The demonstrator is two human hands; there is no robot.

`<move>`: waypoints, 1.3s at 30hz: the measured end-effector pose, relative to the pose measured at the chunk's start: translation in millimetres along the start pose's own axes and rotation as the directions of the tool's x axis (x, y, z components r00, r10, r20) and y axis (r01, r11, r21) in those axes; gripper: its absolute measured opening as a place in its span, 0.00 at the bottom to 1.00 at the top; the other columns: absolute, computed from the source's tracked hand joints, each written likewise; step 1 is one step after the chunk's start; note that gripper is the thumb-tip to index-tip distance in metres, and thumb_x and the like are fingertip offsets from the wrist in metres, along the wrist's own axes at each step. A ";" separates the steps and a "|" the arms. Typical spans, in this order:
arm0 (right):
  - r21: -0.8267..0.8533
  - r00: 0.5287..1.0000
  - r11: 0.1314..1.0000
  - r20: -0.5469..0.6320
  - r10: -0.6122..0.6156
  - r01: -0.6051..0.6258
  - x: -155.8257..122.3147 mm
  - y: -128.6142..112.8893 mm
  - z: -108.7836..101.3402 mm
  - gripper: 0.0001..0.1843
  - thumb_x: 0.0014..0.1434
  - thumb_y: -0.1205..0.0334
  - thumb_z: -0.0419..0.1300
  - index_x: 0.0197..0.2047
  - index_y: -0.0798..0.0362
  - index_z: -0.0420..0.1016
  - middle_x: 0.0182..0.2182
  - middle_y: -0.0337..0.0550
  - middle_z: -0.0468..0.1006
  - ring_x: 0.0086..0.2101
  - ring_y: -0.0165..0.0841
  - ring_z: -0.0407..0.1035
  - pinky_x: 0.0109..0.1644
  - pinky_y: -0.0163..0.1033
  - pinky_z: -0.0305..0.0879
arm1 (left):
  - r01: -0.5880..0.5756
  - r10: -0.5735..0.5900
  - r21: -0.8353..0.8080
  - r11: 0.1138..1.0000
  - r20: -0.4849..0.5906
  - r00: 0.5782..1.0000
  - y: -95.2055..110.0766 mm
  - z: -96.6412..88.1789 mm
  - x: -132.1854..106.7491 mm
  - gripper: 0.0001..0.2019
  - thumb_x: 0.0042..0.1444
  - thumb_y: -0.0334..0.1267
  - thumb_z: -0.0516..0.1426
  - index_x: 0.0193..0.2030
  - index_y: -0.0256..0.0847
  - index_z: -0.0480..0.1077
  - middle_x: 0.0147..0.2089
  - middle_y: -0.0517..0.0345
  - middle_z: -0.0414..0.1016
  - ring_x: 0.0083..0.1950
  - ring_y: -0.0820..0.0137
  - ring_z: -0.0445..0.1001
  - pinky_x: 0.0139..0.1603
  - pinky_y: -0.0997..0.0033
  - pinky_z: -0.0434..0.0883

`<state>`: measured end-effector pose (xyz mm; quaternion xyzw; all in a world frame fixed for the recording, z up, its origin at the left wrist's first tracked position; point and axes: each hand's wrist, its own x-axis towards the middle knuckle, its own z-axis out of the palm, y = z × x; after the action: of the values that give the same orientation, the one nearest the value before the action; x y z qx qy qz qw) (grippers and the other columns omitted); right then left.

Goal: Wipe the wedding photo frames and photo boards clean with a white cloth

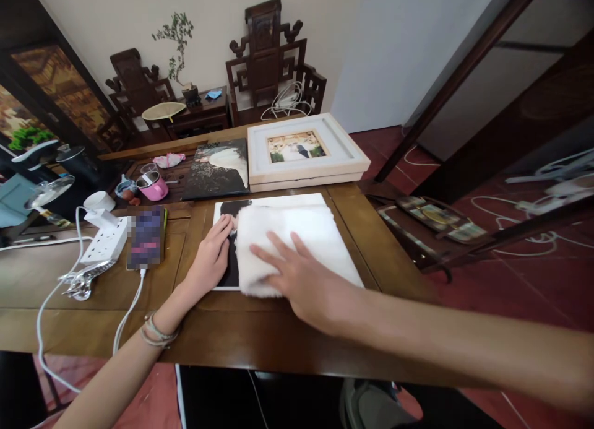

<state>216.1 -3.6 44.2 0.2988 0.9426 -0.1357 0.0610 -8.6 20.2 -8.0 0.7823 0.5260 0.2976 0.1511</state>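
Observation:
A white fluffy cloth [288, 221] lies folded over much of a flat photo panel [346, 262] on the wooden table. My right hand [301, 274] presses on the cloth from above, fingers spread. At the panel's left edge, my left hand [211, 252] rests flat with its fingers stretched over the dark part of the picture. Whatever else is printed on the panel is hidden under the cloth. Behind it stand a framed wedding photo [297, 149] in a pale wooden frame and a dark photo panel [218, 169] showing a white dress.
Left on the table [260, 333] are a phone [147, 238] on a charging cable, a white power strip [104, 240], a pink mug [153, 186] and a glass teapot [51, 194]. Carved chairs [264, 51] stand by the wall. A dark wooden rack [436, 218] is at the right.

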 end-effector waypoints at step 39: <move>0.048 0.979 0.986 -0.137 -0.154 0.162 -36.4 5.2 23.4 0.28 0.45 0.80 0.52 0.46 0.52 0.81 0.70 0.44 0.52 0.68 0.54 0.37 0.68 0.69 0.36 | -0.022 0.021 -0.005 1.000 -0.021 1.000 -3.7 1.4 -1.6 0.23 0.65 0.31 0.46 0.65 0.38 0.64 0.70 0.47 0.61 0.72 0.61 0.57 0.72 0.49 0.54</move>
<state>249.6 -26.3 27.9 0.2331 0.9609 -0.1479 -0.0218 -10.9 20.3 -11.6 0.7842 0.5183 0.3090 0.1444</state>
